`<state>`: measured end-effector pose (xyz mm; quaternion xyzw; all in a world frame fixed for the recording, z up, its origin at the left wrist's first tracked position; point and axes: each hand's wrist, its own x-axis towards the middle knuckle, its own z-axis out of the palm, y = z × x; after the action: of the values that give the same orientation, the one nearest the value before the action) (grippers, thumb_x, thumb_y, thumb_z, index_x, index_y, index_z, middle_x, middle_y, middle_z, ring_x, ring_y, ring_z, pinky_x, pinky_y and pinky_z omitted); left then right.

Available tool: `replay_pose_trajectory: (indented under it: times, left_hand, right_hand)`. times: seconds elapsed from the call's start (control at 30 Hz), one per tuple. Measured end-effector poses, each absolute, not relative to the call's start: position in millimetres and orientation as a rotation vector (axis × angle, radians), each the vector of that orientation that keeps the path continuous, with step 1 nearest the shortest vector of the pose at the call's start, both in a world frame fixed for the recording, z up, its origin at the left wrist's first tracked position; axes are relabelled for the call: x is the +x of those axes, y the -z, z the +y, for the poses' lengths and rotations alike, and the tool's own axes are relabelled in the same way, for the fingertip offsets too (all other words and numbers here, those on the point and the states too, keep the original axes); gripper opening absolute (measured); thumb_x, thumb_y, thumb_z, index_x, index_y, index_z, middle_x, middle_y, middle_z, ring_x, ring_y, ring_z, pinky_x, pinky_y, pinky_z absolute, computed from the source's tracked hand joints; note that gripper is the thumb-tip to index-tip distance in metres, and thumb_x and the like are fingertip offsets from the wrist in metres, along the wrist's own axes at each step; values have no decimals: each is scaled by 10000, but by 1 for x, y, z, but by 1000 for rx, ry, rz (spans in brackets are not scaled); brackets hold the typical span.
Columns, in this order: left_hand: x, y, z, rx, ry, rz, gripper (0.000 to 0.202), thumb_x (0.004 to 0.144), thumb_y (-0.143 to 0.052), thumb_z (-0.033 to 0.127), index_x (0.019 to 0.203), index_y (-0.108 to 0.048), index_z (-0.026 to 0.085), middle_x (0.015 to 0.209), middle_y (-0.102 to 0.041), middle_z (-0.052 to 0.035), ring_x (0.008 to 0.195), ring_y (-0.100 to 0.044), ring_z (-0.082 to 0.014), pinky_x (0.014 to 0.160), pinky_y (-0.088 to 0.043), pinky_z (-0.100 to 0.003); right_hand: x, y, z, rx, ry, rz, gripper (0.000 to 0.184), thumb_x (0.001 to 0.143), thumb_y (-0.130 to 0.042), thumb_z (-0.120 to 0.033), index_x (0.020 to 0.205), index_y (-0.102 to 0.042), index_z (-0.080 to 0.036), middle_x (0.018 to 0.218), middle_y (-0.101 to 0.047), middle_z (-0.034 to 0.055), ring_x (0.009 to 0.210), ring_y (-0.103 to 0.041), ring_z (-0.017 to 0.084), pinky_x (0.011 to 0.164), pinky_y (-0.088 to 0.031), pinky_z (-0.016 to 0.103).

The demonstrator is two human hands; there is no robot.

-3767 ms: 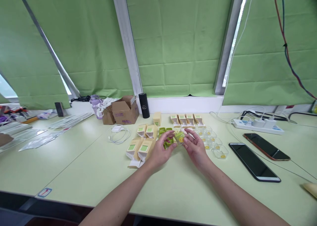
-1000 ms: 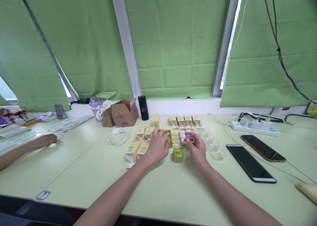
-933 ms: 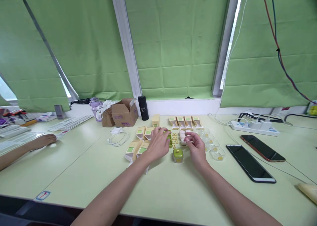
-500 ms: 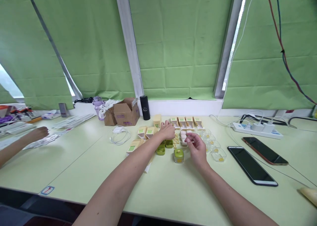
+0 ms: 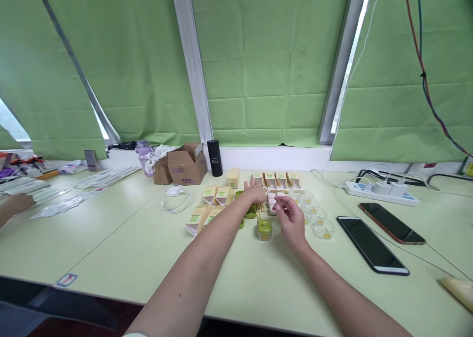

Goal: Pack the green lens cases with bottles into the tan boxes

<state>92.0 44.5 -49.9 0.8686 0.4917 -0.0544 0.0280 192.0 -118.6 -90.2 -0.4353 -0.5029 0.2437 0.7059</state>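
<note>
My left hand (image 5: 256, 194) reaches over the rows of small parts, its fingers spread and its fingertips partly hidden; I see nothing in it. Beneath and beside it lie green lids (image 5: 251, 212) and small yellow pieces (image 5: 260, 208). My right hand (image 5: 293, 221) is just right of some white blocks (image 5: 271, 202), thumb and forefinger curled together; whatever is between them is too small to make out. In front of both hands stands a small clear box with a green lid (image 5: 264, 229). Several clear containers (image 5: 323, 229) with yellow spots are to the right of my right hand.
Open paper boxes (image 5: 223, 196) stand left of my left forearm, more paper boxes (image 5: 282, 181) behind. Two phones (image 5: 372, 244) and a power strip (image 5: 380, 193) lie right. A cardboard carton (image 5: 186, 165) and black cylinder (image 5: 215, 158) stand behind. Another person's hand (image 5: 16, 205) is far left.
My left hand has shifted slightly right, from the green lids towards the yellow pieces, and its fingers have spread. My right hand stays near the white blocks. The other person's hand has moved left.
</note>
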Motion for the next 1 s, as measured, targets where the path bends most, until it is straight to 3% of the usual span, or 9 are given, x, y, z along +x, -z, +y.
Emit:
replay_pose_trajectory:
  times: [0.13,0.27,0.43,0.6,0.83,1.0]
  left_hand:
    - [91,46,44,2686,116,1538,454,1015,-687,431,1395,-636,188,1564,-543,-126,1476,-476,-359,1235,-364,-645]
    - [78,34,41,2693,-3,1567,325,983,-619,268,1291,-702,209,1556,-553,-127,1444,-460,-386,1188,-371,-606]
    - [53,11,29,2739,-254,1586,457,980,-488,185,1417,-617,207,1662,-440,-129,1394,-459,-380,1100,-418,-553]
    - [28,-3,-6,2825,-450,1536,522,1008,-401,155,1515,-511,211,1714,-373,-108,1381,-426,-362,1119,-368,-559]
    - [-7,3,-86,3132,-766,1306,588,990,-418,108,1568,-450,209,1644,-484,-122,1237,-497,-364,1079,-346,-578]
    - [-33,17,-122,3321,-657,1118,652,875,-492,16,1476,-589,249,1644,-520,-86,1267,-533,-381,1131,-325,-594]
  right_hand:
    - [192,90,-119,-966,-537,-1129,279,945,-672,-454,1111,-703,-232,858,-690,27,801,-644,218,715,-500,342]
    - [192,87,-121,-961,-536,-1125,280,951,-673,-461,1112,-704,-234,879,-696,30,815,-649,218,740,-510,351]
    - [192,83,-122,-973,-516,-1099,284,945,-684,-480,1097,-709,-241,872,-703,29,814,-659,220,748,-521,358]
    - [195,82,-120,-985,-520,-1085,317,931,-694,-502,1102,-715,-236,881,-735,38,831,-679,227,751,-522,358]
    - [199,75,-112,-967,-721,-1054,540,869,-763,-630,1203,-708,-210,1082,-823,114,945,-745,260,823,-557,392]
    - [200,67,-109,-899,-935,-963,684,804,-785,-756,1208,-682,-213,1114,-829,132,860,-788,263,659,-537,333]
